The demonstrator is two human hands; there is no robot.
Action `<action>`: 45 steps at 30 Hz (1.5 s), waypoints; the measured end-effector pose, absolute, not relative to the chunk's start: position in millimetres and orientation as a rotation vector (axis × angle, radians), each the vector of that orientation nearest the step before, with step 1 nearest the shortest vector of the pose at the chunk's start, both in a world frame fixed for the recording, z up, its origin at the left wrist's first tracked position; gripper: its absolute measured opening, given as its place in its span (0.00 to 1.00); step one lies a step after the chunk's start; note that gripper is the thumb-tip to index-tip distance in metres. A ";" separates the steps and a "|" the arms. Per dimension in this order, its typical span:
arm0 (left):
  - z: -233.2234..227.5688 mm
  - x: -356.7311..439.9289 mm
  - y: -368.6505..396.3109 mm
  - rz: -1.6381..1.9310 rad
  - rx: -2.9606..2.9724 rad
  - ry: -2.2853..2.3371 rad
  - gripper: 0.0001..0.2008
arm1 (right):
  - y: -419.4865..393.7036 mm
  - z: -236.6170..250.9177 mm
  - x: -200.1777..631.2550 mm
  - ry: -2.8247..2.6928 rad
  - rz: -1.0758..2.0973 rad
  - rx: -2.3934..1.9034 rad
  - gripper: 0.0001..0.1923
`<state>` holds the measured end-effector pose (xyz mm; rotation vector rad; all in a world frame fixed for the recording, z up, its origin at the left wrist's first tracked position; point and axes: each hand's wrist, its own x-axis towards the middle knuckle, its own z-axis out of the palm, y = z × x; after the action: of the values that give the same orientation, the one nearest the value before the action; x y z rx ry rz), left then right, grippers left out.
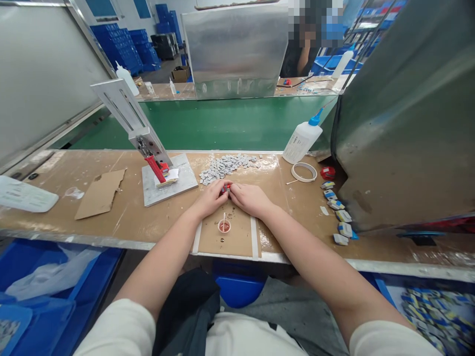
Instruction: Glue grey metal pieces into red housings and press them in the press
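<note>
My left hand (pixel 211 200) and my right hand (pixel 249 198) meet at the middle of the bench. Their fingers are closed round a small red-and-blue part (pixel 225 188), mostly hidden by the fingertips. Just beyond them spreads a pile of small grey square pieces (pixel 226 166). Nearer my body stands a little cup of reddish liquid (pixel 224 226) with a thin white stick (pixel 224 216) leaning in it. A small dark round bit (pixel 222 240) lies in front of the cup.
To the left stands a metal clamp fixture (pixel 156 158) with a red handle, beside torn cardboard (pixel 102 193). At right are a white squeeze bottle (pixel 302 141), a tape roll (pixel 304 172) and a row of small blue-and-yellow parts (pixel 343 216). A green belt (pixel 237 123) runs behind; another person sits beyond.
</note>
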<state>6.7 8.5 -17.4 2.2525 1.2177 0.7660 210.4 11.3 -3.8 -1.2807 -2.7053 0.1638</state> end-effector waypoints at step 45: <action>-14.9 1.5 10.2 0.792 1.758 1.089 0.24 | 21.2 -12.4 216.8 -1.688 0.809 -0.966 0.22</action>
<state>1.5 10.2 -14.9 1.7579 1.0892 0.7922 216.8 21.2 -12.4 -0.9657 -1.6876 0.8089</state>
